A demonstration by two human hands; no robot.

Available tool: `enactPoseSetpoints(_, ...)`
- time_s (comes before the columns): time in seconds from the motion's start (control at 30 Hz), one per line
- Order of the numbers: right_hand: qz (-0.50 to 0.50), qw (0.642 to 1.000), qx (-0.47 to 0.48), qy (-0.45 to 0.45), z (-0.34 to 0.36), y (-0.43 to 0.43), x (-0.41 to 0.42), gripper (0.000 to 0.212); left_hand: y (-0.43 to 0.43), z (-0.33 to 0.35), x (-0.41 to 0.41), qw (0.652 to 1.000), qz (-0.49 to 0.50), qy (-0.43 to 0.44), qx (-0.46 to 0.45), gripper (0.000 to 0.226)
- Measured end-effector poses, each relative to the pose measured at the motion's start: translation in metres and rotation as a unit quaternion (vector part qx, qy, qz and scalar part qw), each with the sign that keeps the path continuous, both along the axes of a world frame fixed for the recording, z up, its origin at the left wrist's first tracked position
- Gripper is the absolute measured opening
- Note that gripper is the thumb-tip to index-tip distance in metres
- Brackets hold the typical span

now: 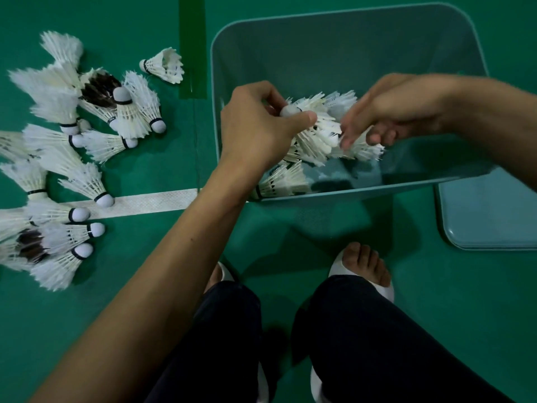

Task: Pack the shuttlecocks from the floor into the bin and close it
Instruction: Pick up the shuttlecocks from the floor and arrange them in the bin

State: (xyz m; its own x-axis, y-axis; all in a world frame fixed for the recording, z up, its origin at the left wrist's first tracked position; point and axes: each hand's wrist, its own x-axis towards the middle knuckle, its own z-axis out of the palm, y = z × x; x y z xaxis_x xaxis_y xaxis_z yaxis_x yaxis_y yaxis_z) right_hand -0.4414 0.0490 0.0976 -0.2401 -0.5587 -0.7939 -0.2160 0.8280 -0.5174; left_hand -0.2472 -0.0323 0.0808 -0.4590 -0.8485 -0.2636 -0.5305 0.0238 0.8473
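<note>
Head view: the left hand (255, 126) clamps thumb and curled fingers on the cork end of a clump of white feather shuttlecocks (316, 135) inside the mouth of the open teal plastic bin (348, 196). The clump's long axis runs down-right to the right hand (386, 117), whose bent fingers touch the skirts; whether they grip cannot be told. Loose white shuttlecocks (72, 170) on the green court floor (436, 315) lie left of the bin, nearer the left hand; the flat teal lid (488, 216) lies to its right.
</note>
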Motion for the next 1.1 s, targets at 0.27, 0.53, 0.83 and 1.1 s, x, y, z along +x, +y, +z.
enactPoseSetpoints(0.27, -0.186, 0.976, -0.084, -0.078, -0.009, 0.017, 0.014, 0.036, 0.008, -0.009, -0.007, 0.992, -0.049, -0.046, 0.109, 0.022)
enactPoseSetpoints(0.53, 0.046, 0.973, -0.069, 0.217, -0.017, 0.018, 0.022, 0.015, 0.005, -0.007, -0.006, 0.907, -0.273, -0.320, -0.036, 0.029)
enactPoseSetpoints(0.83, 0.010, 0.995, 0.061, -0.080, -0.041, 0.003, 0.038, 0.024, 0.001, -0.018, 0.001, 0.784, -0.447, -0.430, 0.007, 0.032)
enactPoseSetpoints(1.1, 0.004, 0.984, 0.094, -0.153, -0.042, -0.005, 0.019, 0.030, -0.002, -0.012, -0.005, 0.793, -0.442, -0.417, 0.039, 0.042)
